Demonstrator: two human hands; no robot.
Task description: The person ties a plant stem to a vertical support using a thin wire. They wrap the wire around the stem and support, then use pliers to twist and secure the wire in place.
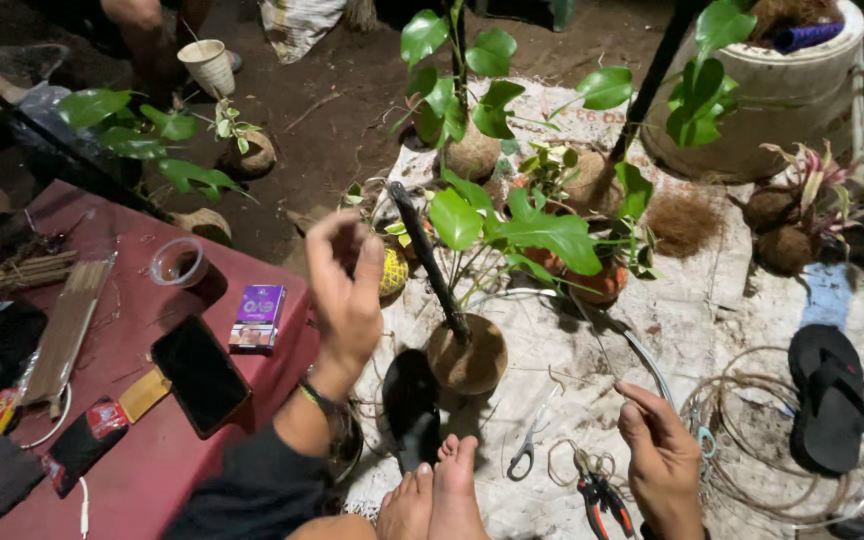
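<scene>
Sitting: the person's bare feet (432, 495) rest on a pale woven sheet (732, 300) spread over the dirt.
Left hand: the left hand (344, 290) is raised above the edge of the red counter (142, 470), fingers (337, 232) curled loosely inward and holding nothing.
Right hand: the right hand (664, 455) is low over the sheet, fingers bent and pinching a thin strand of wire (652, 365) (the grip itself is partly hidden).
Plant ball: a round coir-wrapped plant ball (467, 360) with a dark stake and broad green leaves stands on the sheet between the two hands, just ahead of the feet.
Tools: scissors (527, 450) and red-handled pliers (597, 495) lie on the sheet near the right hand.
Counter items: a black phone (200, 375), a small purple box (257, 318) and a roll of clear tape (178, 262).
Right edge: black sandals (832, 400) lie on coiled wire.
</scene>
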